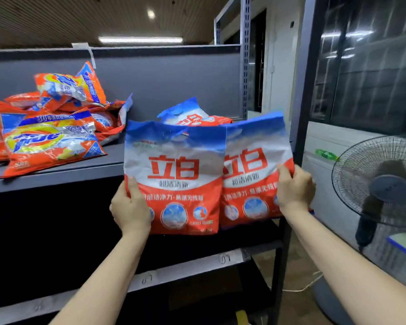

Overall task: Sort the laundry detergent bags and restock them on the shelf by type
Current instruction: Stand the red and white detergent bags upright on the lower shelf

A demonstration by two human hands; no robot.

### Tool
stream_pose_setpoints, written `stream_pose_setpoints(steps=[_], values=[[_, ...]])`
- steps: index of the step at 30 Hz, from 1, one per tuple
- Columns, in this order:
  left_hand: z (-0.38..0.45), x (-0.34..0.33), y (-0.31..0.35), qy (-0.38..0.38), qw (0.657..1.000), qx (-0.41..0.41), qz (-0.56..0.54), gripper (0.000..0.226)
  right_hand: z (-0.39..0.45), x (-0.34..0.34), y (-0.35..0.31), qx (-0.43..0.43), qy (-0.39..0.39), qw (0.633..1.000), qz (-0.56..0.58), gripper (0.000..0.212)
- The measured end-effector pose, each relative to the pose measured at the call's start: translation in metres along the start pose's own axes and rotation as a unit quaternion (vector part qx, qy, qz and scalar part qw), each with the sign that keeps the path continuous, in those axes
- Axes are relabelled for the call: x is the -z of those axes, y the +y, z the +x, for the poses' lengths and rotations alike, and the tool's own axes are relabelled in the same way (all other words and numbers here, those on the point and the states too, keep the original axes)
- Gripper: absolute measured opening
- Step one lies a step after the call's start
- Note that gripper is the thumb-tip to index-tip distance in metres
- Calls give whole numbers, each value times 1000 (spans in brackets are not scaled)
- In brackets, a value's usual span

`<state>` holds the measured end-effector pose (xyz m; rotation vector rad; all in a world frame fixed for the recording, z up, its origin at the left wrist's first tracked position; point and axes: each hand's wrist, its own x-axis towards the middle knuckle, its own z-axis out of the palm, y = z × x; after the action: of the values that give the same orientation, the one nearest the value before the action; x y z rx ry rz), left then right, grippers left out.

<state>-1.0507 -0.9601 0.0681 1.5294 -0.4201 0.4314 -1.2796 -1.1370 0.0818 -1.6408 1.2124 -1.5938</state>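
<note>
While glossy crinkled pouches (174, 174) upright, left hand (130, 208), right hand (294, 188) pinch edges.

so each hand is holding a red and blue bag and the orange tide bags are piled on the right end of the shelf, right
Not quite: the head view shows the orange Tide bags piled on the left end of the shelf. The left hand and right hand do each hold a red and blue bag.

Upper shelf (56, 177): heap of bags (52, 123) at left; one lone bag (185, 113) lying at right, behind two upright bags. Left upright bag (174, 174) overlaps right upright bag (253, 170), both before shelf edge. Standing fan (384, 181) right of shelf post (300, 113). Lower shelf (185, 268) beneath.
</note>
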Motion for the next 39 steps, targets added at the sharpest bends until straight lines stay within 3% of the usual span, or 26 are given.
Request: stream_pose_setpoints(steps=[5,8,13,18,22,28,32,34,36,39], values=[[-42,-3,-52,-37,994,30,101,50,-10,-17,66,-75,-67,994,-44,38],[-52,-12,-91,-38,983,96,150,52,-10,-36,102,-125,-104,986,-41,33],[-47,-36,-133,-21,968,192,163,46,6,-63,149,-205,-94,974,-25,33],[-45,-79,-158,13,973,210,93,51,31,-88,168,-177,-54,981,-50,22],[-43,-115,-181,13,978,203,51,48,38,-116,192,-151,-22,988,-23,41],[-42,-151,-211,15,979,203,-10,46,51,-156,224,-133,-33,991,13,37],[-36,-174,-219,32,990,131,27,52,64,-169,245,-85,-108,991,4,22],[-36,-176,-220,27,991,108,68,55,67,-171,249,-79,-144,985,-44,35],[-40,-177,-220,14,984,132,122,51,66,-170,248,-72,-148,983,-81,68],[-49,-170,-221,-31,965,82,245,77,51,-159,234,-54,-103,986,-122,97]])
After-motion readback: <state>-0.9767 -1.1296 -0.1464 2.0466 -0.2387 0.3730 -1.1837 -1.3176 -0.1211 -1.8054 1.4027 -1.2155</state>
